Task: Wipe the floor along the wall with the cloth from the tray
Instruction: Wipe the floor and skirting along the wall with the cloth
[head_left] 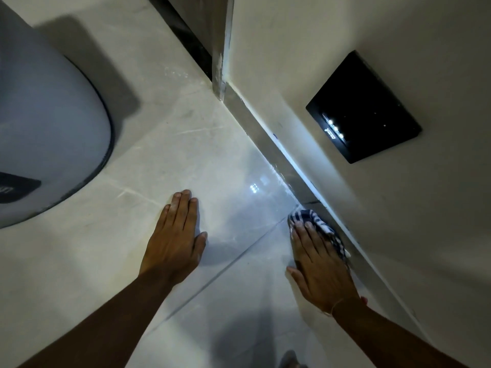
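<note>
Two bare hands are down on the floor [186, 134], which is made of pale shiny tiles. The left hand [174, 243] lies flat on a tile with its fingers [183, 205] straight, close together and holding nothing. The right hand [318, 264] presses down on the cloth [322, 227], a blue and white checked one. Its fingers [303, 235] are stretched out flat on top of the cloth, not curled around it. The cloth is bunched up under the hand and pokes out in front of the fingertips and along the side next to the wall [345, 35]. It sits right where the floor meets the dark strip [268, 134] at the bottom of the wall, and it touches that strip. A thin thread is tied around the right wrist. A black square plate [372, 102] with small white lights is fixed to the wall, and the lights shine back off the wet-looking tile below. A big round pale thing [47, 123] stands on the floor at the left, well apart from the hands.
</note>
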A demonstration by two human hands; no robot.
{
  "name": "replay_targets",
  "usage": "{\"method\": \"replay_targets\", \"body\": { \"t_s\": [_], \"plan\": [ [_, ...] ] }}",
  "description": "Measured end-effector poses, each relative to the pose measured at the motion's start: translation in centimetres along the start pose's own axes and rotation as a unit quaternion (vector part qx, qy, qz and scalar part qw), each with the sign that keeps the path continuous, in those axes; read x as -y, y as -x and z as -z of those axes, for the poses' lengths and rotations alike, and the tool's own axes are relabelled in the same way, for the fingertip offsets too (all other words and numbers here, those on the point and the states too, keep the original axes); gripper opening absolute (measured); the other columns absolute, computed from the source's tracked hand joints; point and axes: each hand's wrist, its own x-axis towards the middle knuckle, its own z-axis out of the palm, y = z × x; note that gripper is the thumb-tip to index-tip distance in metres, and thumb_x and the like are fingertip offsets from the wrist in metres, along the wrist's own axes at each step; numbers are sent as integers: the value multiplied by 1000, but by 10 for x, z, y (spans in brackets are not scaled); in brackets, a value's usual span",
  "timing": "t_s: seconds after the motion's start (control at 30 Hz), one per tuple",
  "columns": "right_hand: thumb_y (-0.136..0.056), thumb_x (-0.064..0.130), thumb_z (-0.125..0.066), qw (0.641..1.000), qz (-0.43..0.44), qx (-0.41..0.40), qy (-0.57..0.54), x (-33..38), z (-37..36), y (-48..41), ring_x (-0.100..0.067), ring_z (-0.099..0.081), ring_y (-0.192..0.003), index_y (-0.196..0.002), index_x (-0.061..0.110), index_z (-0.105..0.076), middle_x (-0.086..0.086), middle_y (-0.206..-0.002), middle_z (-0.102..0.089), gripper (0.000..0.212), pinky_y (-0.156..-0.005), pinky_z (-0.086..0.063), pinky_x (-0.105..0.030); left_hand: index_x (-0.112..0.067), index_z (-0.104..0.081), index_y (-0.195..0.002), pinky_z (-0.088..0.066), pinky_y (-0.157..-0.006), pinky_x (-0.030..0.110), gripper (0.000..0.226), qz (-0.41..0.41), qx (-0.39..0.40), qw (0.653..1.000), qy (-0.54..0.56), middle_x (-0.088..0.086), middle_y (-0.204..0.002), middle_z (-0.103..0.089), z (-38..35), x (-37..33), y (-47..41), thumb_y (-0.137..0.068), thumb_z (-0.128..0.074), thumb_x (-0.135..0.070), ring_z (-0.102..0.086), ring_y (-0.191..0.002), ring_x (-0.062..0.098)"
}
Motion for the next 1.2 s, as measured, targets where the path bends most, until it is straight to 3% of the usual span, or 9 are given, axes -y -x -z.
{"method": "replay_targets", "body": {
  "t_s": [0.1,0.27,0.37,0.53,0.67,0.87,1.07,1.13,1.2],
  "plan": [
    [-97,53,-25,998,-22,-16,-63,-2,5,-14,-22,-7,-151,-154,11,-10,-7,-164,-6,72,-118,-28,-41,7,-29,-151,-29,-121,52,72,-1,-10,1000,3,27,-161,-27,-4,1,0,-97,-36,-40,-25,-151,41],
    [-97,41,-35,992,1,-80,-95,17,23,-84,-19,-5,-152,-154,13,-14,-5,-164,-11,67,-119,-23,-37,2,-21,-155,-23,-124,52,81,8,-19,1000,11,23,-165,-17,-13,9,-8,-96,-33,-52,-15,-154,37],
    [-99,36,-28,993,19,-75,-89,9,13,-59,-20,-4,-152,-154,13,-9,-7,-164,-9,63,-122,-18,-39,0,-16,-156,-20,-125,52,85,8,-13,1000,9,21,-167,-11,-15,11,-14,-95,-34,-56,-9,-156,35],
    [-94,19,-39,992,-14,-88,-89,2,15,-38,-30,-42,-136,-151,6,-24,-14,-157,-32,60,-111,-36,-38,-2,-13,-157,-20,-125,53,88,21,-12,1000,15,19,-168,-7,-18,11,-15,-93,-33,-59,-5,-156,33],
    [-95,9,-45,984,-48,-129,-115,45,41,-128,-33,-39,-136,-151,4,-23,-17,-153,-37,60,-114,-33,-42,-4,-8,-158,-13,-127,51,93,38,-19,999,6,18,-169,-4,-21,12,-22,-91,-32,-64,0,-157,32],
    [-95,12,-48,986,-103,-80,-107,30,28,-46,-33,-44,-132,-151,9,-22,-18,-149,-43,62,-113,-37,-42,-3,-8,-158,-13,-127,50,96,45,-21,998,31,17,-169,-4,-16,13,-25,-90,-34,-66,0,-157,32],
    [-94,3,-46,973,-67,-121,-184,72,70,-186,-31,-28,-143,-152,9,-19,-14,-158,-28,65,-120,-18,-37,-6,-4,-159,-12,-127,49,102,39,-15,999,10,16,-169,-2,-19,22,-30,-87,-36,-71,2,-157,30],
    [-96,4,-45,974,-63,-114,-184,59,63,-162,-30,-28,-144,-152,11,-19,-14,-158,-28,63,-120,-17,-36,-5,-5,-159,-11,-127,49,103,40,-23,999,19,16,-169,-3,-16,24,-32,-87,-38,-71,1,-157,31],
    [-97,8,-46,976,-69,-106,-179,44,48,-110,-32,-35,-141,-151,10,-22,-15,-154,-35,59,-118,-28,-41,-4,-7,-158,-13,-127,49,103,39,-27,999,27,16,-169,-4,-12,28,-34,-87,-40,-71,0,-157,31]
  ]
}}
